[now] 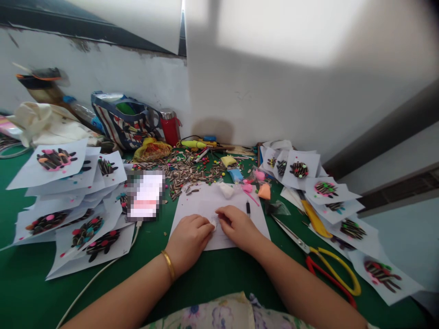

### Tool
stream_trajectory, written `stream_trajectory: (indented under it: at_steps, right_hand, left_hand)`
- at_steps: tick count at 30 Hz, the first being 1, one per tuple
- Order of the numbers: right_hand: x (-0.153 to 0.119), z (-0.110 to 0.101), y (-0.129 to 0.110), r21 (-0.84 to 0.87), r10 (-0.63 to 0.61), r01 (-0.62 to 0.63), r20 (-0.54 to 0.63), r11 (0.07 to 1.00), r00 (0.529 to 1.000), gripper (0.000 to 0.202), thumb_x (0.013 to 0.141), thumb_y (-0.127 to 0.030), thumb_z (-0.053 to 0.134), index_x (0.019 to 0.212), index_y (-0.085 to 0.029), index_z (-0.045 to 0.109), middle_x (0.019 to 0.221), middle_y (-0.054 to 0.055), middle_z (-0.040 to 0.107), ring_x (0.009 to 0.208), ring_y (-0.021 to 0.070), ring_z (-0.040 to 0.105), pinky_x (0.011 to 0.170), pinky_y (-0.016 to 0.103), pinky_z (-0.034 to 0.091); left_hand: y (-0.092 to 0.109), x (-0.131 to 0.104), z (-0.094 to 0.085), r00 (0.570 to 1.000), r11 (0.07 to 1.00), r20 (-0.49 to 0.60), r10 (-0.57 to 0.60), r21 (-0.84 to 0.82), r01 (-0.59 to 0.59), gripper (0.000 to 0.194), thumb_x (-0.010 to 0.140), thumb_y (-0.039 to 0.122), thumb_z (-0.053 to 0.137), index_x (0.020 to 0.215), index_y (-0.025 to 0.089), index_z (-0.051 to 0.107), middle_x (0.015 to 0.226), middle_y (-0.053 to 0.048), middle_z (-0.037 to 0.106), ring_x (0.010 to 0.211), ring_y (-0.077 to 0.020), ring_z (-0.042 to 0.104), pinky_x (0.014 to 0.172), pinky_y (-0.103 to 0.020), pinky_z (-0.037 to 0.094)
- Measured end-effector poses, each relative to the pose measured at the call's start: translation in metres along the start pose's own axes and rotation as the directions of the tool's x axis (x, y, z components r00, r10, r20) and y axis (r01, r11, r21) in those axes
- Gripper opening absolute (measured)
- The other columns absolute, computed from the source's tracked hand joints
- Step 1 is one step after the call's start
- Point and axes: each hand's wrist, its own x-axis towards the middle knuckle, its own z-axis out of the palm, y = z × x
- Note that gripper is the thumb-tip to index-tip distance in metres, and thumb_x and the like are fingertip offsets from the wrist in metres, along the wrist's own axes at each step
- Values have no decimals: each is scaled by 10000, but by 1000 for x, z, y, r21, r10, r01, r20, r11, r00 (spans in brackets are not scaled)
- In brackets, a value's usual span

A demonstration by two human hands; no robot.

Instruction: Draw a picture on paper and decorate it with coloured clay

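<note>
While thin white paper [192, 204] lies beneath, hands [190, 237] [242, 228] curl, whether pinching I cannot tell.

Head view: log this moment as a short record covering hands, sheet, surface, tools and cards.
Left hand: fingers bent over a white paper sheet
Right hand: fingers bent, facing the left; anything held cannot be made out
On sheet: slim black pen
Surface: green tabletop
Tools at right: metal scissors with red and yellow handles
Beyond sheet: loose striped seeds
Cards: white paper cards with dark designs, both sides
</note>
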Motion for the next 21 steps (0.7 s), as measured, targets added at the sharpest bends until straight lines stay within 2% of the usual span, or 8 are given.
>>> stream_trajectory:
  at_steps: [9, 14, 21]
  right_hand:
    - [0, 0, 0, -1, 0, 0, 3, 1000, 1000, 259, 862, -128, 515, 1088, -184, 629, 1002, 68, 668, 929, 186, 615, 863, 336, 492]
    - [0, 0, -1, 6, -2, 2, 0, 1000, 1000, 260, 861, -125, 520, 1088, -194, 629, 996, 62, 668, 923, 182, 614, 861, 332, 492]
    - [-1, -2, -1, 11, 5, -5, 4, 1000, 1000, 258, 864, -136, 526, 1093, -194, 629, 1015, 67, 672, 943, 187, 619, 872, 340, 496]
  left_hand:
    - [-3, 3, 6, 1000, 998, -9, 6, 55, -6, 138, 932, 211, 530, 899, 196, 663, 883, -50, 651, 867, -214, 571, 797, -382, 465]
    - [0, 5, 2, 999, 999, -25, -30, 17, 31, 148, 936, 206, 510, 902, 182, 652, 881, -63, 644, 872, -213, 577, 808, -381, 475]
    - [1, 1, -3, 1000, 999, -13, 20, -48, -21, 164, 931, 245, 529, 934, 212, 690, 915, -63, 665, 900, -216, 590, 830, -386, 479]
